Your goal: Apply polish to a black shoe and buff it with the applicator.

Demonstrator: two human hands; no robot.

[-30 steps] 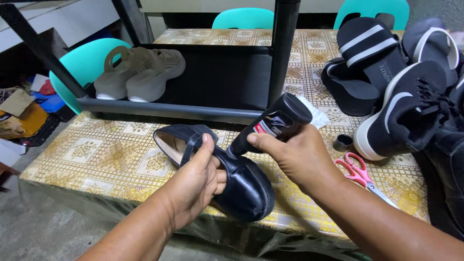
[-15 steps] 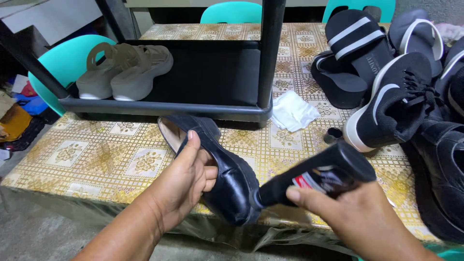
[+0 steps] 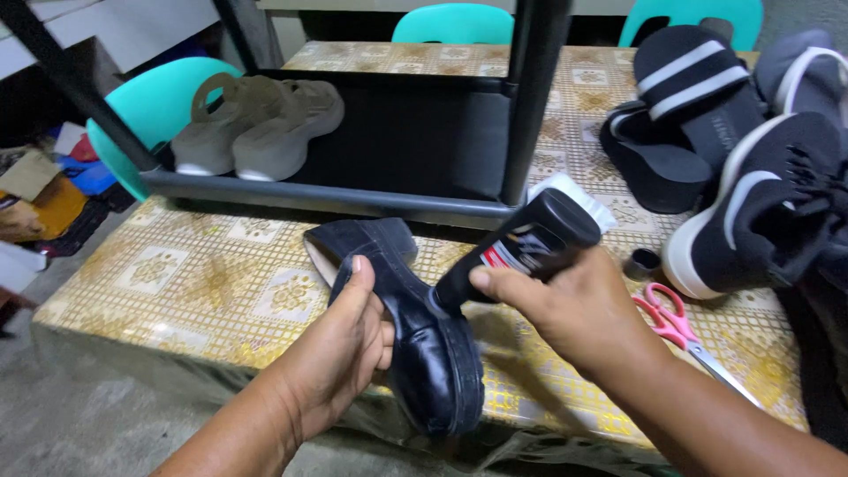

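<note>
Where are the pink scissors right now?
The pink scissors lie on the table at the right of the head view, just beyond the right hand and in front of the black sneaker.

bare forearms — no sleeves, left hand (image 3: 340,349), right hand (image 3: 574,305)

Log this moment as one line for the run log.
left hand: holds black shoe | right hand: presses polish bottle tip on shoe | nearby: pink scissors, black sneaker
</note>
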